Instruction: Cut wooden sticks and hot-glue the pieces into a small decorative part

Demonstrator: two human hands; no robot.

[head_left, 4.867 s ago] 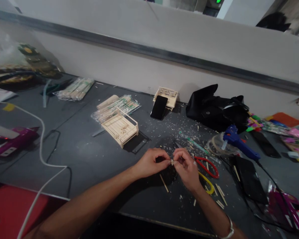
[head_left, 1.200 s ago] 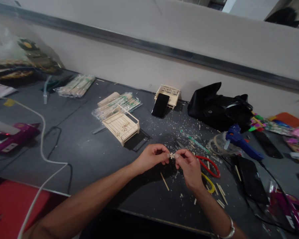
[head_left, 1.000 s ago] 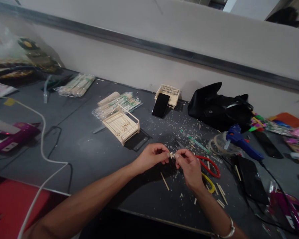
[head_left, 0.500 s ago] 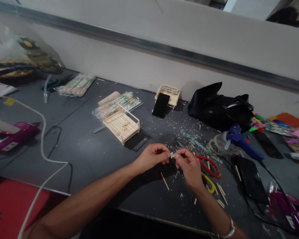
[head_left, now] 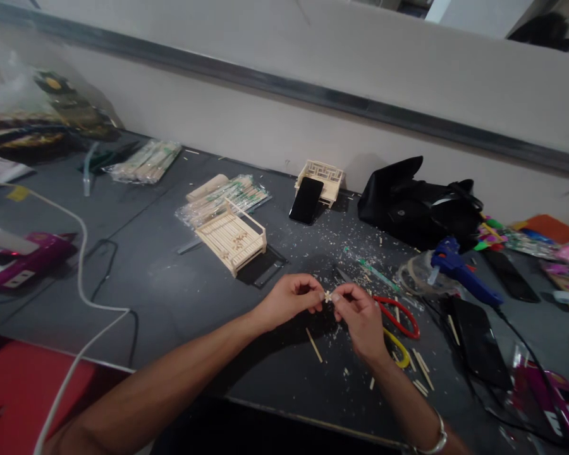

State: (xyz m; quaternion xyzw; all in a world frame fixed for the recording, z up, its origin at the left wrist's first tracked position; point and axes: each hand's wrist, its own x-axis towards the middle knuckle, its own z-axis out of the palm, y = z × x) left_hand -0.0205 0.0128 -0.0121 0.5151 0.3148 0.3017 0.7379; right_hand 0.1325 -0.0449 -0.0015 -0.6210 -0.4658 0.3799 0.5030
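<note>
The left hand [head_left: 287, 303] and right hand [head_left: 363, 319] pinch a piece [head_left: 328, 296] over the desk [head_left: 180, 322], in from its front edge. Uneven pressure could snap it; a slip, lose it among chips [head_left: 380, 241].

Room: was dim, its colours flat and greyish.
Table [head_left: 171, 341]: looked dark, with a hazy pale sheen below the toy bed [head_left: 230, 237].
Toy bed: threw its shadow rightward, which suggested light from the left.
Left hand [head_left: 291, 300], right hand [head_left: 360, 319]: had deep shade beneath them.
Wooden piece [head_left: 327, 296]: showed pale, its detail too small to read.
Purple device [head_left: 38, 262]: gave a tiny red glow.
Plastic bag [head_left: 9, 88]: was blurred.
Corners: looked soft and stretched.
</note>
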